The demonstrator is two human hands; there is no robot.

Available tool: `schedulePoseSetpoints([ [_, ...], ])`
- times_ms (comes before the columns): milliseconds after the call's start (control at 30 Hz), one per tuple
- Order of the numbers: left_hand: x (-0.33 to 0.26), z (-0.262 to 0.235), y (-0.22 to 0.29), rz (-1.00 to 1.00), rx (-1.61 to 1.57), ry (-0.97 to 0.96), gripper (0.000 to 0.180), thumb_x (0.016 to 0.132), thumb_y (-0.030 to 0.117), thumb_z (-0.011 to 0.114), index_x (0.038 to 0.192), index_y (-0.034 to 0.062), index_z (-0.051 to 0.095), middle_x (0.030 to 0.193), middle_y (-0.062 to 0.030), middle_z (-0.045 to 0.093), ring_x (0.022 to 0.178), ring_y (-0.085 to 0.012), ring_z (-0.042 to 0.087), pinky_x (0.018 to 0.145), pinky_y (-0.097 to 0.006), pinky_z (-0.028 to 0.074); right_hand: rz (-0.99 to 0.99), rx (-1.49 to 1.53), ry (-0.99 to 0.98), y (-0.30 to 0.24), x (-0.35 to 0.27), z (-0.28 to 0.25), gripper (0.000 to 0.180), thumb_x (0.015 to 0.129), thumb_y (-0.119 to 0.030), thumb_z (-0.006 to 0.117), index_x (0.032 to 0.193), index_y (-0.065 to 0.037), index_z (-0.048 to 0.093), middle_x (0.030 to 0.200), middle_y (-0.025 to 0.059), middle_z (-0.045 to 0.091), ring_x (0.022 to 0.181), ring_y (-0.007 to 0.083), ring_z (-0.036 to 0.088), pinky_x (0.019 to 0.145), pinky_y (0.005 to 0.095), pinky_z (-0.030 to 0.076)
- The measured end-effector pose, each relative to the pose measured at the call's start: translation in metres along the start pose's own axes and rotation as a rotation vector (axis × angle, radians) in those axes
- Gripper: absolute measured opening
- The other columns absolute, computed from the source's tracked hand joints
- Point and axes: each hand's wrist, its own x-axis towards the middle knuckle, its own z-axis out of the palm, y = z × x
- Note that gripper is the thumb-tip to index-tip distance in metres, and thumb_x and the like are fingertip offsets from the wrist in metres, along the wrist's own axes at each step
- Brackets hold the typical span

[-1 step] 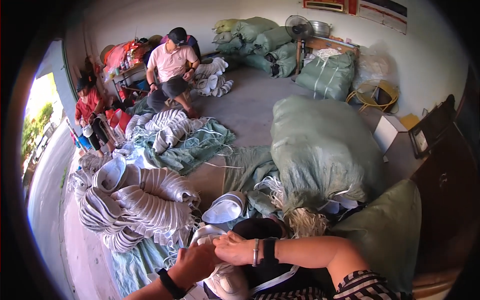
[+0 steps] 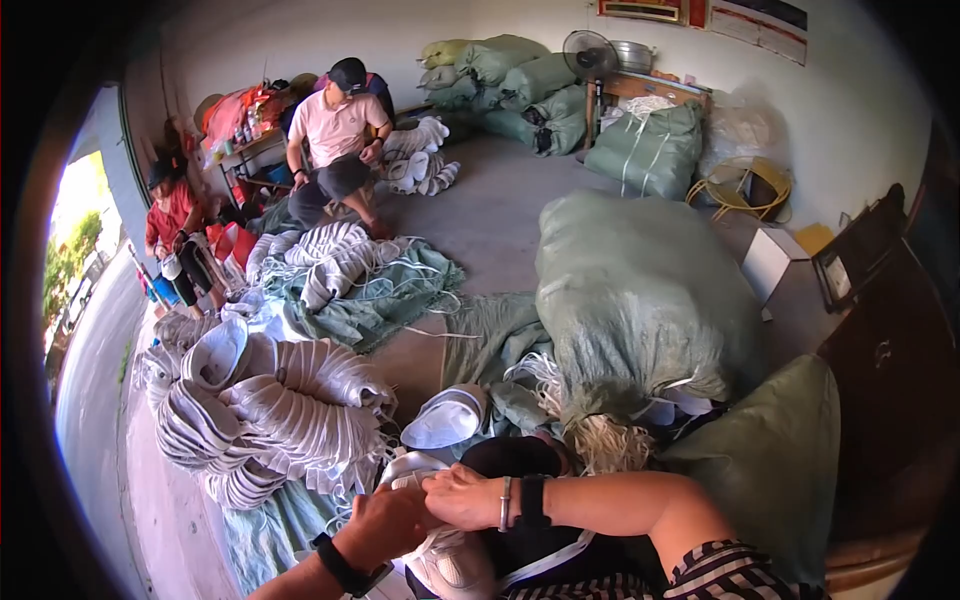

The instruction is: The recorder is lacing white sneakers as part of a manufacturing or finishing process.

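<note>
A white sneaker (image 2: 455, 568) lies at my lap, with its toe toward me. My left hand (image 2: 388, 520) is closed in a fist against its upper, at the lacing area. Pressed close beside it, my right hand (image 2: 463, 497) has its fingers pinched together over the same spot. What the fingertips grip is hidden by the hands. A white lace (image 2: 555, 560) trails from the shoe across my dark clothing. Just beyond my hands, a white shoe upper (image 2: 445, 418) rests on its side.
Nested rows of white shoe uppers (image 2: 290, 410) are heaped at left on green woven sheeting (image 2: 275, 525). A bulging green sack (image 2: 640, 290) stands at right, tan laces (image 2: 610, 445) below it. Two people (image 2: 338, 130) sit farther back. A fan (image 2: 590, 55) stands behind.
The whole view has shifted very slightly. Both hands stay together at the shoe with no clear change of grip.
</note>
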Motion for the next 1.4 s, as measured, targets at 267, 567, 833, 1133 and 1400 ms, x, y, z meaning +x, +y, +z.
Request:
schedulePoseSetpoints([
  [267, 0.000, 0.027, -0.005, 0.034, 0.002, 0.337, 0.016, 0.074, 0.025, 0.062, 0.076, 0.0099, 0.065, 0.076, -0.0130, 0.062, 0.075, -0.0333, 0.058, 0.068, -0.043, 0.048, 0.042, 0.109, 0.065, 0.009, -0.003, 0.004, 0.012, 0.066, -0.007, 0.057, 0.075, 0.001, 0.060, 0.085, 0.0179, 0.059, 0.088, 0.0322, 0.060, 0.076, 0.0384, 0.046],
  [567, -0.008, 0.021, -0.017, 0.209, -0.273, 0.306, 0.005, 0.073, 0.016, 0.068, 0.074, 0.0124, 0.067, 0.076, -0.0016, 0.065, 0.071, -0.0241, 0.058, 0.073, -0.033, 0.044, -0.016, 0.040, 0.162, 0.006, -0.006, 0.016, 0.018, 0.069, -0.017, 0.059, 0.076, 0.000, 0.063, 0.086, 0.0139, 0.055, 0.088, 0.0283, 0.055, 0.074, 0.0363, 0.043],
  [833, -0.009, 0.049, -0.004, -0.131, -1.137, 0.622, 0.007, 0.084, 0.006, 0.060, 0.079, 0.0021, 0.060, 0.069, -0.0007, 0.057, 0.063, -0.0097, 0.050, 0.059, -0.024, 0.041, 0.058, 0.165, 0.438, -0.007, -0.018, 0.031, 0.013, 0.072, -0.008, 0.057, 0.080, 0.002, 0.058, 0.083, 0.0139, 0.054, 0.085, 0.0311, 0.058, 0.065, 0.0394, 0.049],
  [1133, -0.004, 0.030, -0.009, 0.063, -0.377, 0.605, 0.007, 0.072, 0.012, 0.072, 0.076, 0.0092, 0.066, 0.071, -0.0058, 0.057, 0.068, -0.0245, 0.055, 0.064, -0.034, 0.047, 0.193, 1.723, 0.783, 0.035, -0.038, -0.048, 0.018, 0.094, -0.021, 0.049, 0.088, -0.005, 0.055, 0.065, 0.0031, 0.057, 0.050, 0.0109, 0.054, 0.048, 0.0230, 0.044],
  [1400, -0.012, 0.008, -0.002, 0.007, 0.085, 0.203, 0.010, 0.075, 0.009, 0.063, 0.083, 0.0057, 0.059, 0.085, -0.0081, 0.054, 0.086, -0.0247, 0.058, 0.063, -0.037, 0.053, 0.523, 1.534, 0.491, 0.024, -0.062, 0.003, 0.023, 0.092, -0.017, 0.056, 0.107, -0.001, 0.061, 0.076, 0.0014, 0.062, 0.057, 0.0057, 0.058, 0.049, 0.0173, 0.046],
])
